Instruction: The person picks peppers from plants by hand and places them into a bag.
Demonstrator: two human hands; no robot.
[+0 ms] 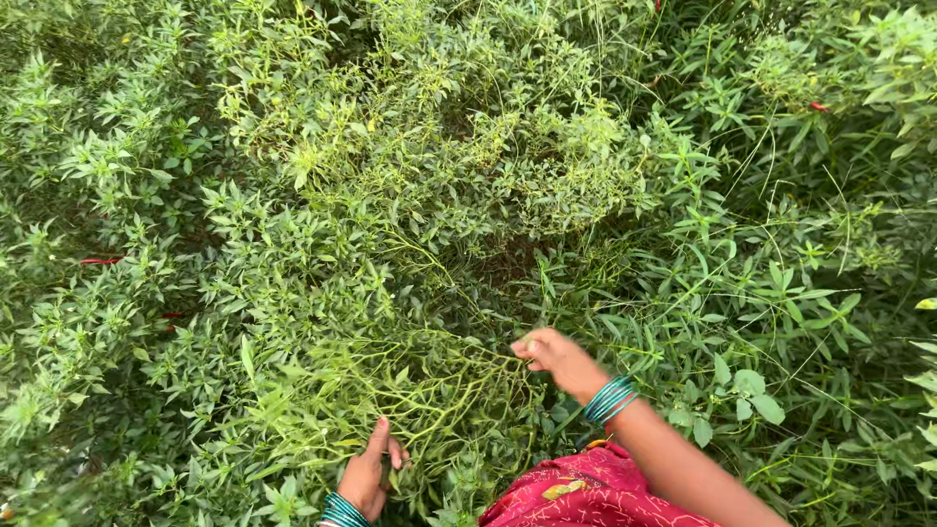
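Setting: a dense stand of chilli plants (420, 195) seen from above, narrow green leaves filling the whole view

Left hand: the left hand (369, 475) sits at the near edge, left of centre, pressed into the foliage; its fingers are curled around a thin green stem (395, 468) of the nearest plant, thumb pointing away from the person

Right hand: the right hand (558, 359) is a little farther out and to the right, reaching leftward into the same plant; its fingertips are pinched together on something small among the twigs, too small to tell whether it is a pod or a stalk

Plant being worked: the yellow-green branching stems (429, 385) lie between the two hands, near centre, paler and barer than the leafy growth around them

Bangles: teal bangles (609, 399) ring the right wrist, and a second teal set (342, 511) rings the left wrist at the frame's near edge

Clothing: a red patterned cloth (586, 493) shows at the near edge between the arms

Ripe pods: a red chilli (100, 261) lies at the far left among leaves, another red chilli pod (818, 106) shows far right, both well apart from the hands
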